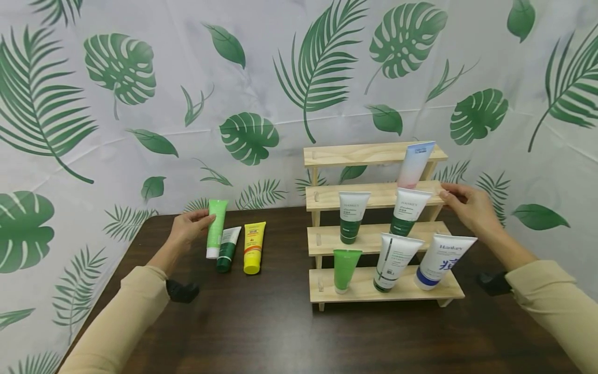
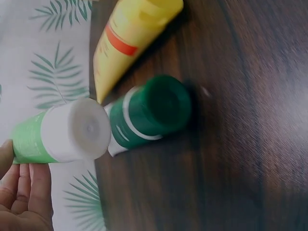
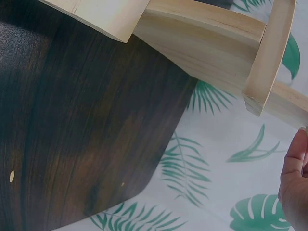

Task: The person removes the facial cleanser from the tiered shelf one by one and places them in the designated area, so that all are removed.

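Note:
My left hand (image 1: 188, 228) pinches a light green tube (image 1: 216, 228) with a white cap, held upright with the cap down. In the left wrist view, that tube's white cap (image 2: 89, 129) overlaps a dark green and white tube (image 1: 228, 249) lying on the table. Beside it lies a yellow tube (image 1: 253, 248). On the right, my right hand (image 1: 472, 208) pinches the right end of the second shelf from the top of a wooden tiered stand (image 1: 376, 155). Its fingertips are at the shelf's edge in the right wrist view, where part of the hand is cut off.
A small green tube (image 1: 345, 270), a white tube (image 1: 397, 259) and a blue-capped tube (image 1: 439, 262) stand on the bottom shelf. Two green-and-white tubes and a blue-pink tube (image 1: 415, 165) stand higher. Behind the dark table (image 1: 243, 322) hangs a leaf-print cloth (image 1: 182, 78).

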A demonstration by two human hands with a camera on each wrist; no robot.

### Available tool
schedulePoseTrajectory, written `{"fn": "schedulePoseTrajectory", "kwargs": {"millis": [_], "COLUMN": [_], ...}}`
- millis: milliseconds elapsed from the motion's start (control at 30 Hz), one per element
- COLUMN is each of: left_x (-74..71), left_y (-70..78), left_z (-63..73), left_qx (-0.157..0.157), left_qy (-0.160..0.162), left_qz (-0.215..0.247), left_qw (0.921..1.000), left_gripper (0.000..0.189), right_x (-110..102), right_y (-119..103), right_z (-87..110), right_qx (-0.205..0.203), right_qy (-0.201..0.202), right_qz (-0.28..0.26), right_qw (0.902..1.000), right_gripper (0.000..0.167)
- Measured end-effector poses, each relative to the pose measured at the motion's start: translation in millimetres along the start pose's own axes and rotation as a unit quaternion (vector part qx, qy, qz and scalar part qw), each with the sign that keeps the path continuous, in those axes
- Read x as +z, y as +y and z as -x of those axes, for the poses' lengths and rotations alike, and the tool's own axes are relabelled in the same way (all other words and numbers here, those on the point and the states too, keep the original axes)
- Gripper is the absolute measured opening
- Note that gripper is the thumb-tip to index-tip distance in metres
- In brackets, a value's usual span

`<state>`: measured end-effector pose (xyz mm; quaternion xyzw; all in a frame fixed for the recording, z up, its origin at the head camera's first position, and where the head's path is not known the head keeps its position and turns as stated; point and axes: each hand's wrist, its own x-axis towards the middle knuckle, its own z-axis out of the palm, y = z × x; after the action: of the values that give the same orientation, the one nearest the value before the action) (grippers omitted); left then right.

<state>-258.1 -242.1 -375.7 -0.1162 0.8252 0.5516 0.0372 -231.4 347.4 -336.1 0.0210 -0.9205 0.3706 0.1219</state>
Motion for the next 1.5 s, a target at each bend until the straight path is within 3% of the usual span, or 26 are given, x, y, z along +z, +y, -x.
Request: {"fn": "schedulePoseTrajectory", "kwargs": {"millis": [233, 767, 1100, 1267, 1500], "left_x": [-6.9, -16.4, -18.5, -17.1, -10.6], "left_y": [-16.6, -49.0, -63.8, -66.4, -63.1], "left_z": [-0.5, -5.8, -17.4, -21.0, -14.0], "left_qx": [-0.037, -0.063, -0.063, -0.073, -0.091], "left_qy": [-0.016, -0.018, -0.026, -0.026, -0.010], "left_qz": [-0.018, -0.060, -0.034, -0.027, -0.056], "left_qw": [0.9990, 0.9961, 0.9971, 0.9966, 0.9942], "left_gripper": [0.056, 0.056, 0.058, 0.060, 0.054], "right_x": [1.9, 3.4, 2.0, 2.3, 2.2], "right_y": [1.1, 0.7, 0.7, 1.5, 1.2], "right_z": [-0.1, -0.8, -0.6, -1.1, -1.2], "right_qx": [0.005, 0.007, 0.004, 0.004, 0.001], "right_qy": [-0.001, -0.005, -0.002, 0.000, 0.003], "right_qz": [-0.002, -0.005, 0.000, -0.007, -0.007], "right_qw": [1.0000, 1.0000, 1.0000, 1.0000, 1.0000], "right_gripper": [0.054, 0.055, 0.055, 0.054, 0.053]}}
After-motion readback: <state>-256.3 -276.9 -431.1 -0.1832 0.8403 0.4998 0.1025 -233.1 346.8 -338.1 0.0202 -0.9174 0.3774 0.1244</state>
